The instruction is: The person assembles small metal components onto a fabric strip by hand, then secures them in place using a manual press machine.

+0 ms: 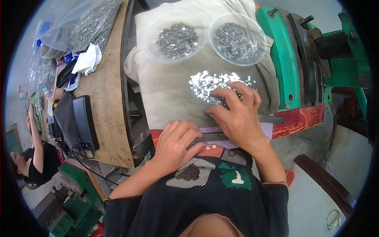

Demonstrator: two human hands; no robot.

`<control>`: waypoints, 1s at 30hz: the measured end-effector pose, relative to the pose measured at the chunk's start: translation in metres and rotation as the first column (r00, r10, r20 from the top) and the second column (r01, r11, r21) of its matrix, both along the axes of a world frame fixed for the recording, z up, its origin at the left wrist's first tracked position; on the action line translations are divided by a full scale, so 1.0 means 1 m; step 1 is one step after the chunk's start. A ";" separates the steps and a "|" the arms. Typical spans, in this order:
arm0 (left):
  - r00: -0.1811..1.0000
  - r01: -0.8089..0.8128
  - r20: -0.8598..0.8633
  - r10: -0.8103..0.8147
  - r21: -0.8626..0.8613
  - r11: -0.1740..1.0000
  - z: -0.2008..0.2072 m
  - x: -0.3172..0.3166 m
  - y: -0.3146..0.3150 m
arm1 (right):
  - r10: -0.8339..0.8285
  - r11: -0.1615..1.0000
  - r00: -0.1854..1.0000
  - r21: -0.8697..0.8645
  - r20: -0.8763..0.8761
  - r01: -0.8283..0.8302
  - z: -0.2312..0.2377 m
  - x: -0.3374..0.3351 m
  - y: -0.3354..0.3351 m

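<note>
My left hand (pixel 175 143) is closed on the near end of a slotted metal strip (pixel 213 137), which lies across a checked purple cloth (pixel 266 130) at the table's front edge. My right hand (pixel 241 114) reaches over a loose pile of small shiny metal pieces (pixel 207 82), its bent fingertips among them. A gap shows between thumb and index finger, and I see nothing held there. The hand covers the pile's near right part and the strip's right end.
Beyond the pile stand two clear plastic bowls: the left bowl (pixel 146 37) has small metal parts, the right bowl (pixel 261 49) short metal pins. A green machine (pixel 278 59) borders the right side. At left are a wooden table (pixel 106 79), a black case (pixel 85 122) and another person (pixel 37 158).
</note>
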State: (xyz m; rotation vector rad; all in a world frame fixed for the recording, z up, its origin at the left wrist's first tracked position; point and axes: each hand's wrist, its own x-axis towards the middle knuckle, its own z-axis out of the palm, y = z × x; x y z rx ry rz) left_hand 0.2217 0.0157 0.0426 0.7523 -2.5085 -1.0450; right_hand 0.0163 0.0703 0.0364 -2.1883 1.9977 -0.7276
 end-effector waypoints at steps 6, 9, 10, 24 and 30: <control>1.000 0.000 -0.001 0.000 0.006 1.000 0.002 0.000 0.001 | -0.017 1.000 1.000 -0.022 0.015 0.018 0.001 0.002 0.011; 1.000 -0.018 -0.018 0.017 -0.006 1.000 0.002 -0.001 -0.004 | -0.027 0.999 0.997 -0.021 0.067 0.028 0.006 0.008 0.028; 0.999 -0.026 -0.035 0.025 -0.026 0.999 0.003 -0.002 -0.008 | -0.013 1.000 0.996 -0.011 0.094 0.014 0.008 0.011 0.035; 0.995 -0.101 -0.017 0.101 -0.335 0.937 -0.011 -0.044 -0.048 | -0.155 0.983 0.986 -0.084 0.064 0.160 -0.005 0.005 0.018; 0.997 -0.039 0.055 0.062 -0.350 0.936 -0.005 -0.029 -0.040 | -0.103 0.992 0.994 -0.072 -0.020 0.102 -0.002 0.006 0.001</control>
